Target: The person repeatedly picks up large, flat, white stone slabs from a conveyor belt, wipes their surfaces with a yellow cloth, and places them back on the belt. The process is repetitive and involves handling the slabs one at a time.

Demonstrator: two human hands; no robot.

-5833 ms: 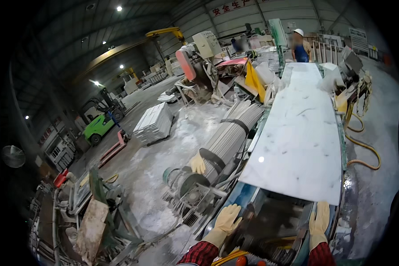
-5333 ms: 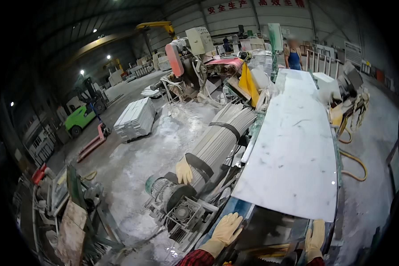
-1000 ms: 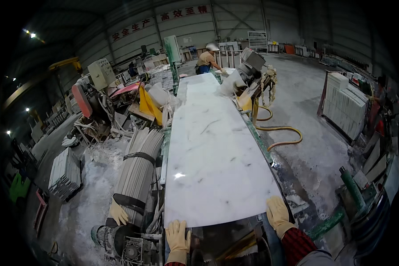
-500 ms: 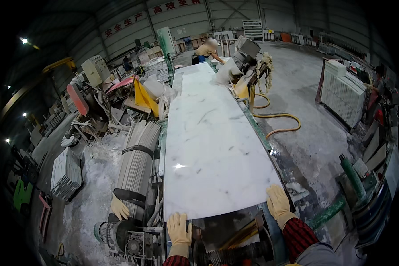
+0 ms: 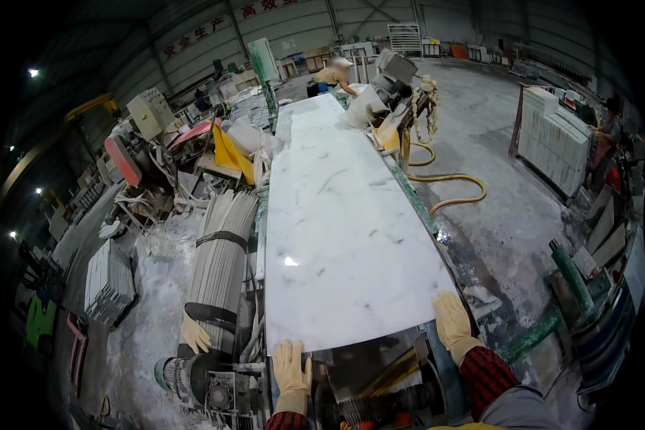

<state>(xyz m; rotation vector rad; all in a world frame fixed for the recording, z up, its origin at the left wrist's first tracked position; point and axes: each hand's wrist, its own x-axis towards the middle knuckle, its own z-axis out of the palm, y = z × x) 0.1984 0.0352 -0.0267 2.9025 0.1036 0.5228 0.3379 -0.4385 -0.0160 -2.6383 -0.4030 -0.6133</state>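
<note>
A long white marble slab [image 5: 347, 236] with grey veins lies on a machine bed with green side rails [image 5: 401, 175], running away from me. My left hand [image 5: 291, 369], in a cream glove, rests with fingers stretched out over the slab's near left corner. At the near right corner my right hand [image 5: 451, 322], gloved alike, lies with its fingers extended along the slab's edge. Neither hand grips around the slab. Below the near edge a dark roller with a ridged surface [image 5: 380, 408] shows between my arms.
On the left stands a strapped bundle of grey strips [image 5: 222, 261], with a loose cream glove [image 5: 195, 333] on it above a motor [image 5: 175, 376]. A co-worker [image 5: 331, 74] leans at the slab's far end. A yellow hose [image 5: 459, 179] curves over the floor at right, near stacked slabs [image 5: 552, 147].
My view has shifted slightly, so most of the scene sits a little higher in the picture. Both hands stay at the slab's near corners, and the slab shows no clear movement.
</note>
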